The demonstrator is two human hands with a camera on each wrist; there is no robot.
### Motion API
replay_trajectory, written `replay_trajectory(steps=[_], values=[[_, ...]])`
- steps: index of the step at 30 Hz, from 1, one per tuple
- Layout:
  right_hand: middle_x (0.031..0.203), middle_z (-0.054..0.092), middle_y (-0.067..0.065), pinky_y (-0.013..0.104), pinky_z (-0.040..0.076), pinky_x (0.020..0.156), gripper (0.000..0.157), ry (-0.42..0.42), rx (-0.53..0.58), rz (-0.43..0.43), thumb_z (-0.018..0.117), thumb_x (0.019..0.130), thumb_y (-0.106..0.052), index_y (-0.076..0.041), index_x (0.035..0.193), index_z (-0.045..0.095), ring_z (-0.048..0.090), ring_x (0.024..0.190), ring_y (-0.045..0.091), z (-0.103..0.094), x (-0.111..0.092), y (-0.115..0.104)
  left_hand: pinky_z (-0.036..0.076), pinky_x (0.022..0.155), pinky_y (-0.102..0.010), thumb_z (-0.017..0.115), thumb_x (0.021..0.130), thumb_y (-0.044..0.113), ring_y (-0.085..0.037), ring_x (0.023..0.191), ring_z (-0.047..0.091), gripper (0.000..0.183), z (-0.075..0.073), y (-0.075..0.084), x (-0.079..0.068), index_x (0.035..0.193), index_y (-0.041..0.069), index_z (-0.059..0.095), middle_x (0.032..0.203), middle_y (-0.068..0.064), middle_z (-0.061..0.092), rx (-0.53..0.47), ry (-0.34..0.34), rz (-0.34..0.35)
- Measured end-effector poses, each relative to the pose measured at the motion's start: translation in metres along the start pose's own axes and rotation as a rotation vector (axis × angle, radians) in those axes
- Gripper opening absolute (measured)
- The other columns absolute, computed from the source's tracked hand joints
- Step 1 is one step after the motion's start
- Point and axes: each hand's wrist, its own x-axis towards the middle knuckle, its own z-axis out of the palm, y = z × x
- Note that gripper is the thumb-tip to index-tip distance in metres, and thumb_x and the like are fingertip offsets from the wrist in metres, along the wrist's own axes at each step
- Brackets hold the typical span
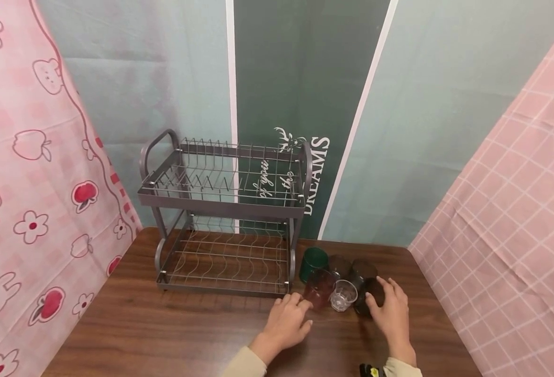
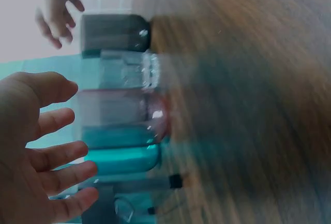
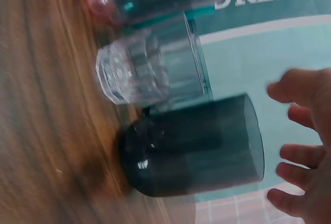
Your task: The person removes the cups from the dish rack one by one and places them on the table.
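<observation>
Several drinking glasses stand close together on the table. A dark grey glass point(image 3: 196, 146) is nearest my right hand point(image 1: 391, 311), whose spread fingers hover just off its rim in the right wrist view. Beside that glass is a clear faceted one point(image 1: 343, 297), then a reddish one point(image 1: 318, 292). My left hand point(image 1: 286, 323) is by the reddish glass, fingers spread and holding nothing in the left wrist view. Behind these stand a green glass point(image 1: 313, 263) and two more dark glasses, one in the middle point(image 1: 339, 265) and one at the right point(image 1: 364, 268).
A grey two-tier dish rack point(image 1: 222, 209) with wire shelves stands left of the glasses, its right end close to the green one. The wooden table point(image 1: 164, 335) is bordered by a printed cloth point(image 1: 277, 104) behind and pink cloths at both sides.
</observation>
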Motion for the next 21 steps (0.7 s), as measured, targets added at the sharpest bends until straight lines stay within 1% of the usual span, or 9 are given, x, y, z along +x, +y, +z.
replay_trajectory(steps=[2,4,7,9,14,17,21], values=[[0.119,0.049,0.031,0.065,0.03,0.079,0.042,0.091,-0.003,-0.032,0.072,0.074,-0.003,0.003,0.113,0.06,0.041,0.105,0.053,0.002,-0.006,-0.007,0.039,0.062,-0.027,0.071,0.076,0.032,-0.015,0.082,0.054,0.027,-0.005,-0.004,-0.003,0.099,0.018,0.067,0.095,0.0,0.057,-0.016,0.041,-0.012],[0.113,0.054,0.028,0.062,0.032,0.075,0.037,0.159,-0.004,-0.077,0.072,0.071,-0.001,0.002,0.107,0.063,0.045,0.099,0.05,0.003,-0.011,-0.013,0.04,0.063,-0.028,0.071,0.076,0.03,-0.015,0.083,0.055,0.027,-0.009,-0.008,-0.007,0.099,0.018,0.067,0.096,0.0,0.058,-0.039,0.069,-0.031],[0.108,0.058,0.025,0.059,0.034,0.07,0.034,0.203,-0.005,-0.152,0.072,0.069,-0.001,0.002,0.102,0.065,0.048,0.094,0.047,0.006,-0.018,-0.02,0.041,0.062,-0.028,0.072,0.075,0.028,-0.015,0.083,0.055,0.026,-0.013,-0.015,-0.013,0.099,0.017,0.068,0.095,0.001,0.058,-0.07,0.097,-0.066],[0.108,0.057,0.025,0.059,0.034,0.069,0.034,0.207,-0.002,-0.189,0.071,0.069,-0.002,0.002,0.102,0.065,0.049,0.094,0.048,0.006,-0.022,-0.023,0.041,0.062,-0.029,0.072,0.076,0.028,-0.015,0.083,0.055,0.026,-0.016,-0.019,-0.016,0.098,0.016,0.068,0.095,0.001,0.058,-0.086,0.115,-0.085],[0.111,0.055,0.027,0.061,0.034,0.069,0.038,0.17,-0.018,-0.242,0.072,0.07,-0.004,0.003,0.106,0.064,0.048,0.098,0.049,0.005,-0.029,-0.031,0.043,0.065,-0.031,0.071,0.077,0.028,-0.016,0.085,0.057,0.025,-0.023,-0.031,-0.021,0.098,0.015,0.067,0.097,0.0,0.059,-0.086,0.129,-0.13],[0.112,0.055,0.028,0.062,0.035,0.068,0.039,0.162,-0.039,-0.265,0.072,0.07,-0.004,0.003,0.108,0.064,0.049,0.098,0.05,0.004,-0.032,-0.033,0.043,0.065,-0.031,0.07,0.078,0.028,-0.016,0.085,0.057,0.025,-0.028,-0.038,-0.024,0.099,0.015,0.067,0.098,0.0,0.058,-0.081,0.141,-0.159],[0.116,0.053,0.03,0.065,0.035,0.07,0.04,0.141,-0.076,-0.274,0.07,0.075,-0.009,0.002,0.113,0.062,0.048,0.101,0.05,0.002,-0.034,-0.03,0.043,0.066,-0.032,0.071,0.078,0.028,-0.018,0.089,0.057,0.027,-0.033,-0.046,-0.03,0.101,0.015,0.066,0.1,0.0,0.058,-0.082,0.187,-0.179]])
